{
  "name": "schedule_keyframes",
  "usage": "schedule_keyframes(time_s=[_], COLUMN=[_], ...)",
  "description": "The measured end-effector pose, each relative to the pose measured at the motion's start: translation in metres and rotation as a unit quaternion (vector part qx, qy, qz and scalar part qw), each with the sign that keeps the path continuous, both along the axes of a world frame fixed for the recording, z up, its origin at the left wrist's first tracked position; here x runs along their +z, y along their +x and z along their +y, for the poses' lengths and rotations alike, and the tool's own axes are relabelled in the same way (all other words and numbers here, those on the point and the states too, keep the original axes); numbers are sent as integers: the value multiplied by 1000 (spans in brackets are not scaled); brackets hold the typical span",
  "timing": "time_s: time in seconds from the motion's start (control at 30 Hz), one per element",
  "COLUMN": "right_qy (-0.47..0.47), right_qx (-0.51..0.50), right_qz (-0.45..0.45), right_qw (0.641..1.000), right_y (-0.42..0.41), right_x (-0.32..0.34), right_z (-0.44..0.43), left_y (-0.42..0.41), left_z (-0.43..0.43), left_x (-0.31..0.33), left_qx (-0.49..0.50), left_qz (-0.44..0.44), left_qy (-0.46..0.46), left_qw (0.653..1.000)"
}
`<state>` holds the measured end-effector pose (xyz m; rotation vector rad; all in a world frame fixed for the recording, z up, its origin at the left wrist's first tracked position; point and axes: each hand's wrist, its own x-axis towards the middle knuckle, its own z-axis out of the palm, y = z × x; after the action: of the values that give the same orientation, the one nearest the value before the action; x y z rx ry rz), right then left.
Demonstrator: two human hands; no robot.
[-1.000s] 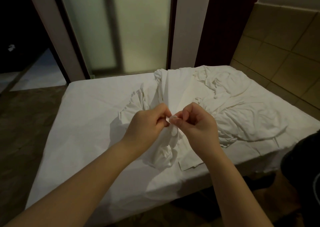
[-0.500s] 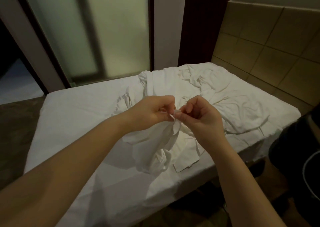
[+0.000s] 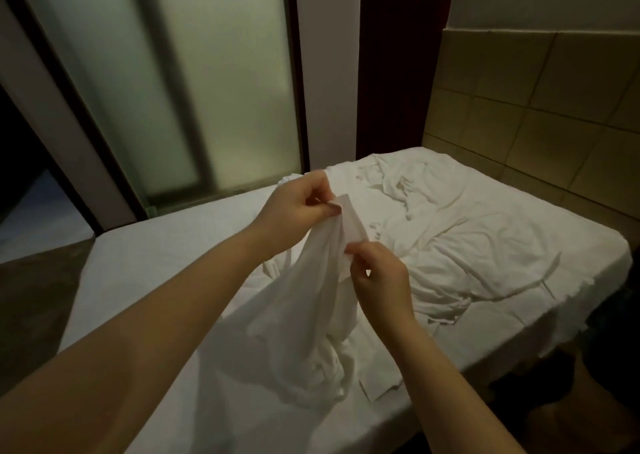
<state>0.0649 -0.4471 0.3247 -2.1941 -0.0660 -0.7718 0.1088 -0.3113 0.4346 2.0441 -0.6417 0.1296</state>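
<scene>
Left hand is up high, thumb and fingers curled in a pinch on the top corner of the white cloth. Right hand sits lower and nearer the body, also clenched on the cloth, pinching its edge just under the left hand's grip. A short flat flap of the cloth stretches between the two pinches. A second ago both hands were fingertip to fingertip at one height, working the same spot. Now they have split: left has gone up and away, right has slid down the edge. So the cloth is more off the bed than before, and most of it hangs in a loose bag below the left wrist, its bottom bunched on the mattress under both forearms. My read: the corner hunt is done and the person is running along the hem to open the piece out or find the next corner. The cloth is not spread yet and nothing is folded. The next move probably needs the right hand to keep sliding without dropping the edge. The thin fabric could slip from such a small pinch. Beyond the right hand, well apart, lies crumpled bedding, not touched. Past the left hand is a frosted glass door; a tiled wall stands far off on the right hand's side.
</scene>
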Motion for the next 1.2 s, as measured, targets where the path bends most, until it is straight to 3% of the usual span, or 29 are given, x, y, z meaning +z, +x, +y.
schedule_keyframes(time_s=[0.13,0.2,0.37,0.53,0.73,0.87,1.03,1.2], right_qy=[-49,-37,34,17,-85,-60,-82,-23], right_qx=[-9,-26,-45,-10,58,107,23,39], right_qz=[196,219,138,101,120,98,63,68], right_qw=[979,975,989,995,987,988,994,997], right_y=[46,65,103,127,131,126,136,131], right_x=[-18,-20,9,38,35,40,39,39], right_z=[-25,-40,-63,-65,-29,9,24,29], left_y=[45,67,105,119,131,133,140,150], left_z=[-6,-6,0,13,21,24,36,49], left_x=[14,17,9,17,27,33,37,32], left_qx=[55,75,110,144,89,34,8,4], left_qz=[9,22,89,107,115,115,117,117], left_qy=[-43,-41,-43,-6,14,26,30,19], left_qw=[998,996,989,984,989,992,993,993])
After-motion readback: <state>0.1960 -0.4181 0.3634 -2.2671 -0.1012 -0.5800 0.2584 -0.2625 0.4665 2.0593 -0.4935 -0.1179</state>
